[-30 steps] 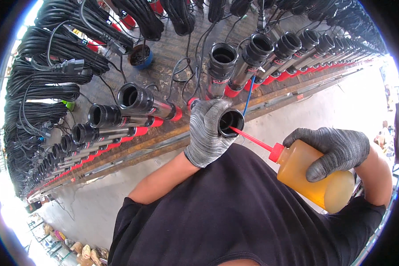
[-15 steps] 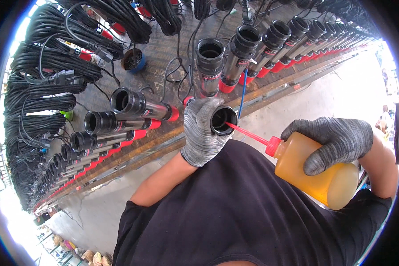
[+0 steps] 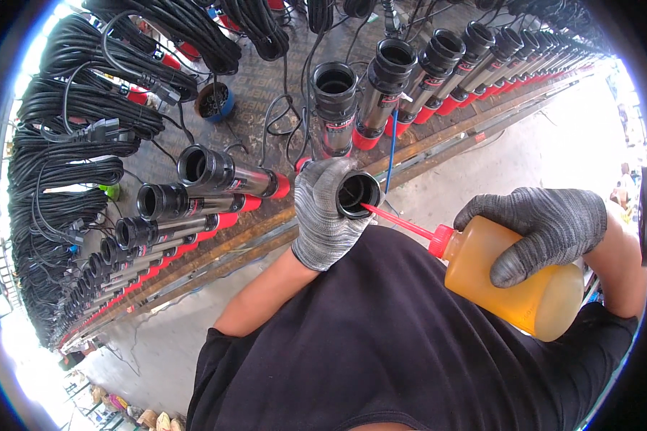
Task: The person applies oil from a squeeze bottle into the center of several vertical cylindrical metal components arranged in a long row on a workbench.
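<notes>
Gloved in grey knit, my left hand [image 3: 327,215] is wrapped round the black collar of a pump [image 3: 357,192], whose round mouth faces up; its lower body is hidden. My right hand [image 3: 543,233], in a matching glove, grips a squeeze bottle [image 3: 517,309] of amber liquid, thumb across its side. The bottle lies tilted, its red cap [image 3: 442,240] toward the pump. From the cap a thin red nozzle [image 3: 402,221] reaches to the pump's mouth, its tip just inside the near right rim. Whether liquid flows out cannot be seen.
Similar steel pumps with red bases stand in rows to the right [image 3: 336,108] and left [image 3: 208,171] along a wooden bench edge [image 3: 417,147]. Black cable coils [image 3: 86,108] crowd the far left. A blue pot [image 3: 216,102] holds small dark pieces. A blue strip [image 3: 392,154] hangs beside the pumps.
The held pump's mouth has shifted slightly left and up. The nozzle tip, earlier farther inside the mouth, now sits near its rim. Both hands keep their grips.
</notes>
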Motion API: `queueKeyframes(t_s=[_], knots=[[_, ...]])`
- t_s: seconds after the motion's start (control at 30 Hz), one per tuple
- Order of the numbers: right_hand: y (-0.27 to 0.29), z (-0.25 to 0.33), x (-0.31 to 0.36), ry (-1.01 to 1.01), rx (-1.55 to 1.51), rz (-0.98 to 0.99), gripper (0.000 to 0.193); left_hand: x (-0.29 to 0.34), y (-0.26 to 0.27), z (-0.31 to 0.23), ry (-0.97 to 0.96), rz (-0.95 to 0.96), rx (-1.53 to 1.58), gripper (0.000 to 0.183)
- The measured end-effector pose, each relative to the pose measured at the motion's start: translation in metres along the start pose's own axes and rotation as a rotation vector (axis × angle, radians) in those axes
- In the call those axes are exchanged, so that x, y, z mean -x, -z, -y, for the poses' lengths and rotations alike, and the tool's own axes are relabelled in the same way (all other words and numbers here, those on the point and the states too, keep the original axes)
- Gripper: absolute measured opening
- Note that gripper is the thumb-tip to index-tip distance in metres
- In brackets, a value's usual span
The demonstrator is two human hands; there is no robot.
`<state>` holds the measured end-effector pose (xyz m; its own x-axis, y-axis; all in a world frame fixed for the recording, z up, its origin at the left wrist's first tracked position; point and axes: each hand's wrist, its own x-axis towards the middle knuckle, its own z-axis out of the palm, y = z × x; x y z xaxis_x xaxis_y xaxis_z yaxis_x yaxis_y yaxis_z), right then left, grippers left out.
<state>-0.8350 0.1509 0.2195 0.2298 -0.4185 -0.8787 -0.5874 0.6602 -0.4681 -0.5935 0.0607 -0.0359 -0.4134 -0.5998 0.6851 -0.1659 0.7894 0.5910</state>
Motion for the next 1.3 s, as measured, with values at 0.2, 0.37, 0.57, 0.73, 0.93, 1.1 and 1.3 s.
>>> queueKeyframes(t_s=[0.2, 0.37, 0.57, 0.73, 0.93, 1.1, 1.3], knots=[[0.0017, 0.0003, -0.0013, 0.005, 0.056, -0.001, 0.074, 0.0032, -0.0007, 0.0028, -0.004, 0.002, 0.026, 0.079], [0.0019, -0.0001, -0.0024, -0.002, 0.064, 0.004, 0.075, 0.0048, -0.0002, 0.002, 0.014, 0.017, -0.014, 0.08], [0.0026, 0.0028, 0.0026, -0.026, 0.083, 0.006, 0.079, 0.0051, -0.0007, 0.003, 0.008, 0.01, -0.024, 0.08], [0.0014, 0.0028, 0.0035, -0.049, 0.115, -0.015, 0.078, 0.0029, 0.0008, 0.0024, -0.001, 0.01, -0.012, 0.079], [0.0016, 0.0068, 0.0042, -0.057, 0.111, -0.011, 0.076, 0.004, 0.0019, 0.003, 0.011, 0.024, -0.017, 0.078], [0.0031, 0.0035, 0.003, -0.021, 0.106, -0.008, 0.076, 0.0058, 0.0004, 0.005, 0.005, -0.006, -0.015, 0.078], [0.0023, 0.0021, 0.004, -0.004, 0.116, -0.015, 0.076, 0.0071, -0.0009, 0.0043, 0.022, 0.015, 0.009, 0.078]])
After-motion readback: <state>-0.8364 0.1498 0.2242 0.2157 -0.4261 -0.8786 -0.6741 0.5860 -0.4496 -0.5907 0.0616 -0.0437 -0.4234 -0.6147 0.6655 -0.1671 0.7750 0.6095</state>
